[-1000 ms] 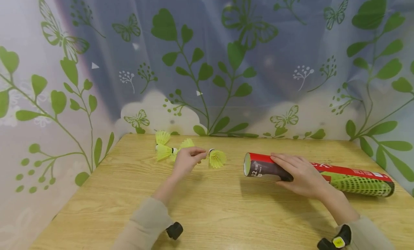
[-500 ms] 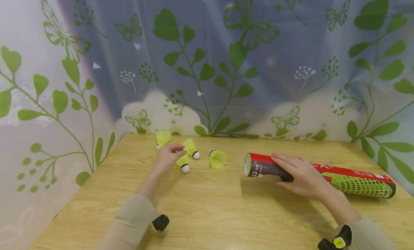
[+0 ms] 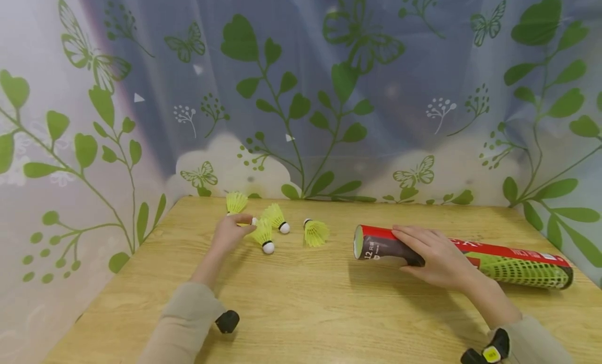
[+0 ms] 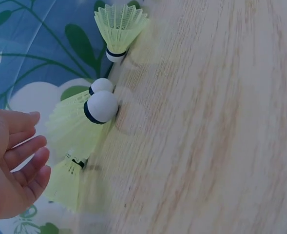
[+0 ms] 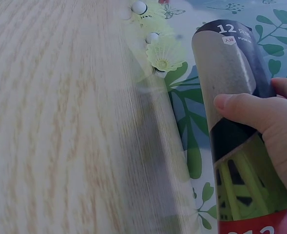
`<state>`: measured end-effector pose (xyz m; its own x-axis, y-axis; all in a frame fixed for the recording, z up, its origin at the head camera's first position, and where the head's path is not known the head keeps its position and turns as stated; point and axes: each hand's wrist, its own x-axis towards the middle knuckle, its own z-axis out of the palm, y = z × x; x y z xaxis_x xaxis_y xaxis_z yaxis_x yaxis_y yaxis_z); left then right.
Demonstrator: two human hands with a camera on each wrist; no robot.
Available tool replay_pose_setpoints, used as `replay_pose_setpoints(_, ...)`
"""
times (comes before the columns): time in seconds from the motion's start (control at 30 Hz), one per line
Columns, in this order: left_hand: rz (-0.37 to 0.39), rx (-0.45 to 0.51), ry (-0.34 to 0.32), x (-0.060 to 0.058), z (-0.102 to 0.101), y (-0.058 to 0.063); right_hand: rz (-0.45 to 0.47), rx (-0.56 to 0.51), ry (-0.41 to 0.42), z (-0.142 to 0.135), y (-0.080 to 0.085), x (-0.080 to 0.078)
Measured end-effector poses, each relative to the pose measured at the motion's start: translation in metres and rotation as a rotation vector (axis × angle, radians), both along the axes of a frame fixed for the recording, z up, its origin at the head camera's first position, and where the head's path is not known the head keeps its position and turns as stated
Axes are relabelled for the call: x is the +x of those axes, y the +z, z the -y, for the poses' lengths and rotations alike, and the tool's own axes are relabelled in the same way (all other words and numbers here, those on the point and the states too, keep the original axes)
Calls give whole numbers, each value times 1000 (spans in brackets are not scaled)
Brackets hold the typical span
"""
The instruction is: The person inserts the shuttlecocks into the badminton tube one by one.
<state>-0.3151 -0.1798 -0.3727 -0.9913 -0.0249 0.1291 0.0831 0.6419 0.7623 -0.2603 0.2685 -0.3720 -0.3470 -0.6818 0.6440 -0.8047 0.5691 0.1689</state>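
In the head view my left hand [image 3: 228, 233] hovers by the left group of yellow shuttlecocks, thumb and fingers loosely bent with nothing between them. The left wrist view shows its fingertips beside the skirt of a shuttlecock [image 4: 70, 124]. Nearest it in the head view lies a shuttlecock [image 3: 264, 233], white cork toward me; another shuttlecock [image 3: 274, 216] sits just behind. Part of a further one is hidden by the hand. My right hand [image 3: 439, 255] grips a red, black and green shuttlecock tube [image 3: 522, 264] from above, its open end facing left.
A shuttlecock [image 3: 316, 232] lies alone between the group and the tube, its skirt toward me. Another shuttlecock [image 3: 236, 201] is at the back left. The wooden table [image 3: 301, 306] ends at a leaf-printed curtain [image 3: 301, 92].
My left hand has moved left, away from the lone shuttlecock on the right of the group, to the group's left side. The right hand and the tube stay in place.
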Motion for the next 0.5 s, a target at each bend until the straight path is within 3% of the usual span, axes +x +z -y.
replay_pose_setpoints(0.17, 22, -23, -28, 0, 3, -5, 3, -5, 7, 0, -1, 0)
replay_pose_setpoints(0.5, 50, -50, -16, 1, 3, -16, 6, -1, -1, 1, -2, 1)
